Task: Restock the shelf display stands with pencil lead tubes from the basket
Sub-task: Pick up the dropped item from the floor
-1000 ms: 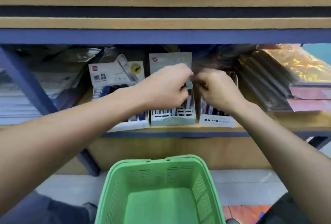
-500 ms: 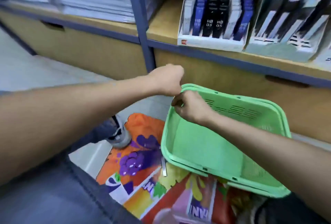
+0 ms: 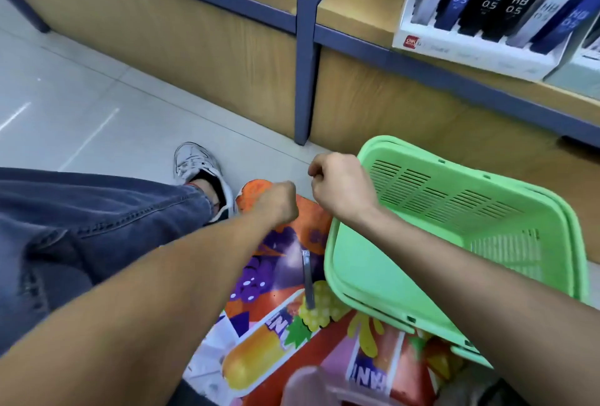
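Empty basket is seen beside a stray tube; left hand and right hand are clenched, contents hidden, probably for retrieval.

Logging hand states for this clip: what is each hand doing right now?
Left hand: closed in a fist, nothing visible in it.
Right hand: closed at the green basket rim; contents cannot be told.

- The basket sits at near right on a printed carton, below the shelf.
- A lead tube lies on the carton just left of the basket.
- The display stand stands on the shelf, far right — tubes upright inside.
- A shoe rests on the floor, left of the carton.
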`<state>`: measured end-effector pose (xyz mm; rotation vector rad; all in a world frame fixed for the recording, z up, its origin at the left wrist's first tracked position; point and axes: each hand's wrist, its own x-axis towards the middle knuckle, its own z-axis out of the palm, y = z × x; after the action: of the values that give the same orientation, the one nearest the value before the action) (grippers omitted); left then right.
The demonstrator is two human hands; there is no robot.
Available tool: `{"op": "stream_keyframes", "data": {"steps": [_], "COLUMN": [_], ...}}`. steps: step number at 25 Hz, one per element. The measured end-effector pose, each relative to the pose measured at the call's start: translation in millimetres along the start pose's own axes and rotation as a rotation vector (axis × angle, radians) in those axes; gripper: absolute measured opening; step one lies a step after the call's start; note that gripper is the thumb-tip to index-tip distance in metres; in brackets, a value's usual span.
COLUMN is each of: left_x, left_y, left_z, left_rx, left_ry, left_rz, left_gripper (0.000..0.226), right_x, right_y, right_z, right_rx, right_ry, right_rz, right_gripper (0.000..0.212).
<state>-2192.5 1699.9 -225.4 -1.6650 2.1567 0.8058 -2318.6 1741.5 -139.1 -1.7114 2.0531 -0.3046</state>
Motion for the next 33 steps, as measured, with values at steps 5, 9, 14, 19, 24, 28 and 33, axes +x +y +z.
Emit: {"op": "stream_keyframes", "data": {"steps": [5,9,14,19,24,28,33], "left_x": [4,3,7,15,43,38,-5], "left_y": [12,24,20,15,7,14,35], "left_z": [89,127,145,136,74,12,-87], "left_rx": [-0.086,-0.174,-0.155,-0.128,-0.201,-0.237,-0.526], "left_ry": [-0.139,-0.172,-0.084,-0.108,-0.069,0.046,0.079], "left_rz": [-0.047,-0.081,-0.046,-0.15,-0.158,-0.025,0.162], "left_gripper": [0.031,0.028,0.025,0.035,0.036,0.032,0.006], "right_x": [15,2,3,11,14,15,12], "right_y": [17,53,63,50,42,40,56], "right_z": [-17,-11,7,17,22,24,-12], "right_rx": [0.021,0.049,0.129,0.003,0.014,0.024,0.058], "right_ry": [0.215,0.314,0.32,0.276,0.265,0.203,0.003], "right_rz": [-0.001,0.15,0.199,0.224,0.206,0.196,0.084], "right_gripper": [0.018,0.012,0.017,0.025,0.016,0.014,0.021]}}
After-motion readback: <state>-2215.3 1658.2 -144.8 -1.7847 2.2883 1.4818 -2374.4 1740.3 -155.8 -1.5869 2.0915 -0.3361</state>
